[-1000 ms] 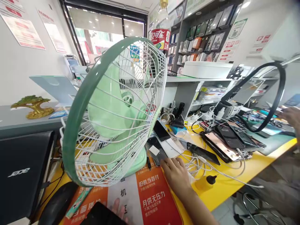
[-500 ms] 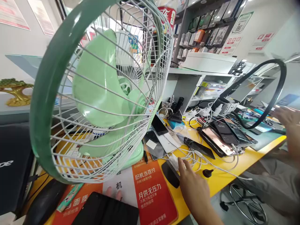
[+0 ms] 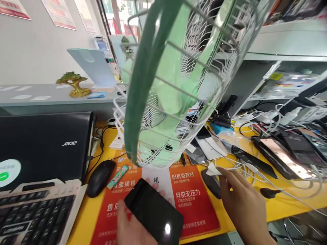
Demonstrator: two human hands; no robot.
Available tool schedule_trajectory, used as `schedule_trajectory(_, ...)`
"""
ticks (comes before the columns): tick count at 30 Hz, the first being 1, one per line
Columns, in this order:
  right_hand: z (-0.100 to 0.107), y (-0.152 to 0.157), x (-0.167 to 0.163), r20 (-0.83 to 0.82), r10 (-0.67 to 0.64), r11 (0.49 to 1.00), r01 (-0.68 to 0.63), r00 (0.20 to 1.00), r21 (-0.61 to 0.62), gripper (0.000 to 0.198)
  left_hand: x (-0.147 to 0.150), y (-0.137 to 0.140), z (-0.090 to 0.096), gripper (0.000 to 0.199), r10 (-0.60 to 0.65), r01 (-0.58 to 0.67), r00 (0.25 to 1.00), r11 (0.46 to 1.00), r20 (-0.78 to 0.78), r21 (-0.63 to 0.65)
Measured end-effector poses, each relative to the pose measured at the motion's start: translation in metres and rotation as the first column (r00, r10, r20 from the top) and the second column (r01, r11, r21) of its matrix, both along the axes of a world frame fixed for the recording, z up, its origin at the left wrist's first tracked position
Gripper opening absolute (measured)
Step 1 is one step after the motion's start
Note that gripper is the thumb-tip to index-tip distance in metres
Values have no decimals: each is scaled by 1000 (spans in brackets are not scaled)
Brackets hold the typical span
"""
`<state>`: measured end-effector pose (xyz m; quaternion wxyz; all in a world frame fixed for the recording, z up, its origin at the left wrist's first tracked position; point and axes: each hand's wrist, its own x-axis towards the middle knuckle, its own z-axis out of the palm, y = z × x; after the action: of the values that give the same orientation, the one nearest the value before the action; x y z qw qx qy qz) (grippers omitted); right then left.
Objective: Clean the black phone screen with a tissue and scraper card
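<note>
A black smartphone (image 3: 155, 212) with a dark, glossy screen lies in my left hand (image 3: 129, 221), the thumb along one edge and the fingertips showing at the far side. It is held above a red and white printed mat (image 3: 194, 217). My right hand (image 3: 244, 204) pinches a small piece of white paper or tissue (image 3: 213, 169) between thumb and fingers. Just beside the right fingers, a dark oval object (image 3: 211, 183) rests on the mat's edge. A green fan (image 3: 176, 95) with a white wire guard stands directly beyond both hands.
To the left are an acer laptop (image 3: 46, 146), a keyboard (image 3: 38, 214) and a black mouse (image 3: 100, 177). A small green pack (image 3: 117, 177) lies on the mat. White cables (image 3: 255, 170) and several phones (image 3: 283, 156) spread over the yellow table (image 3: 286, 207) at right. A golden tree ornament (image 3: 74, 83) stands behind.
The view has swung left and down, bringing the keyboard into sight. My left hand and the phone now show more fully. My right hand has closed on the white piece.
</note>
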<state>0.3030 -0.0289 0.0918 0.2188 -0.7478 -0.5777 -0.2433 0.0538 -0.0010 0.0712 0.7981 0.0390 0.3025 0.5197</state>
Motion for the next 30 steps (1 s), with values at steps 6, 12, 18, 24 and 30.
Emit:
schedule_trajectory(6,20,12,-89,-247,597,793,-608,763,38,22,19,-12,-14,49,4,7,987,998,159,-69)
schedule_trajectory(12,16,-12,-104,-88,743,639,-742,664,-204,27,19,-6,18,48,-73,88,987,990,140,-107)
schedule_trajectory(18,9,-29,-83,-62,747,633,-736,662,-241,42,17,6,39,61,-84,104,992,968,95,-230)
schedule_trajectory(24,5,-31,-89,12,791,607,-783,611,-135,35,12,16,47,62,-71,95,992,967,109,-237)
schedule_trajectory(30,6,-36,-83,-70,733,648,-725,677,-234,44,15,13,45,58,-94,124,984,971,151,-206)
